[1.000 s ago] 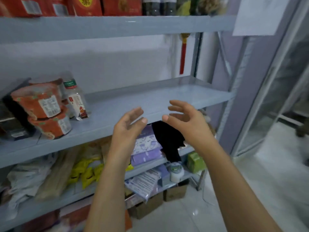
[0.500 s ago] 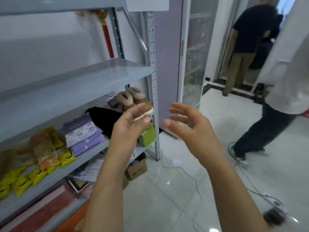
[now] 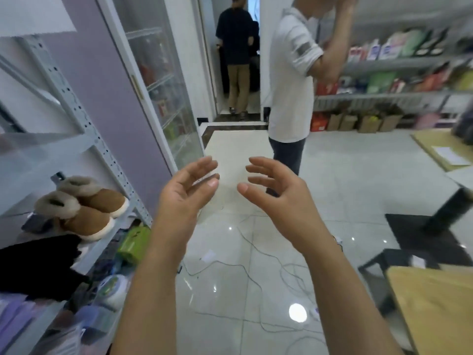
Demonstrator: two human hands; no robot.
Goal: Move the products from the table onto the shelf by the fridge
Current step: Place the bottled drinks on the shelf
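My left hand (image 3: 185,194) and my right hand (image 3: 275,193) hover side by side in mid-air over the floor, palms facing each other, fingers loosely spread, holding nothing. The grey metal shelf (image 3: 76,119) stands at the left edge beside the glass-door fridge (image 3: 163,85). A wooden table corner (image 3: 432,303) shows at the lower right, and a second table (image 3: 440,149) lies at the right edge. No product on either table is visible.
A person in a white shirt (image 3: 291,78) stands just ahead, another in dark clothes (image 3: 236,47) in the doorway. Fur-lined boots (image 3: 84,208) and a green box (image 3: 133,242) sit on the lower shelves. Cables (image 3: 256,265) trail across the shiny floor. Stocked shelves (image 3: 399,73) line the far wall.
The view has swung right, away from the shelf face toward the room and tables. Both hands stay raised and empty in front of me.
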